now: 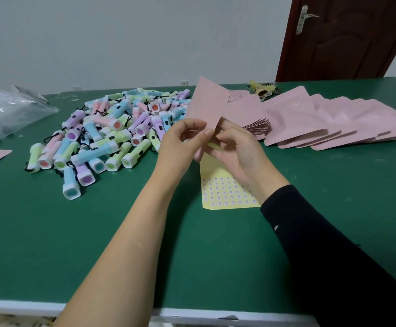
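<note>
Holding a pink pouch [207,107] up with our left hand [183,140] and right hand [236,147], we pinch its bottom end above the yellow sticker sheet [225,190].

Upper part of the yellow paper sticker sheet [225,192] is hidden behind the left hand [183,142] & right hand [237,149]; its tiny stickers are too small to read. Right fingertips are hidden behind the flat pink pouch [206,107]. Far left, the clear plastic bag [8,112] & far right, the fanned pink pouches [333,121] are cut off by frame edges.
</note>
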A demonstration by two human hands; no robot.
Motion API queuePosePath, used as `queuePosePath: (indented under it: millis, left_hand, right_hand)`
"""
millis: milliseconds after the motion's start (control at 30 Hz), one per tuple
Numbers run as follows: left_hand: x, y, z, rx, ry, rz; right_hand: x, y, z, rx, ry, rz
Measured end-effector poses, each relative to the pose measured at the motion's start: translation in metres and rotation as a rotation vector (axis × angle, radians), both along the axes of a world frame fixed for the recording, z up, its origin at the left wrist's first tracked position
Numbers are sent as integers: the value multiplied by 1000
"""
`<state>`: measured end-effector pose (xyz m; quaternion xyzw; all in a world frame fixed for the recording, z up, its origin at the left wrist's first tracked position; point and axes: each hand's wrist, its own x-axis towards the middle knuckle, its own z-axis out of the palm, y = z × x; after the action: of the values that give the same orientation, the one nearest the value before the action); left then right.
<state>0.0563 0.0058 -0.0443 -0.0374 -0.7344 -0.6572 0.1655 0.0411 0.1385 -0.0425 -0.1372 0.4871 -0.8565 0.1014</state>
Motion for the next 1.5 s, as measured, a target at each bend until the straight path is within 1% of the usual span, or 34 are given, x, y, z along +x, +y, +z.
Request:
queuePosePath:
  millis: [400,533,733,1000,1167,1367,1500]
  left_hand:
    - [0,0,1,-26,25,21]
    - [1,0,3,-35,37,34]
    - [2,1,6,44,44,0]
    - [3,3,8,143,35,-55]
    - [6,5,10,189,50,-106]
    - [8,5,12,198,40,-113]
    - [8,5,12,192,37,-113]
  right_hand:
    - [-1,0,-2,-9,15,0]
    - [1,-1,-2,-51,22,26]
    - [5,-2,2,-157,17,80]
    - [4,-3,1,-149,4,73]
    - [2,-5,-2,-201,-27,97]
    - [4,-7,-2,-160,-52,51]
    - [1,-7,-5,-137,-55,67]
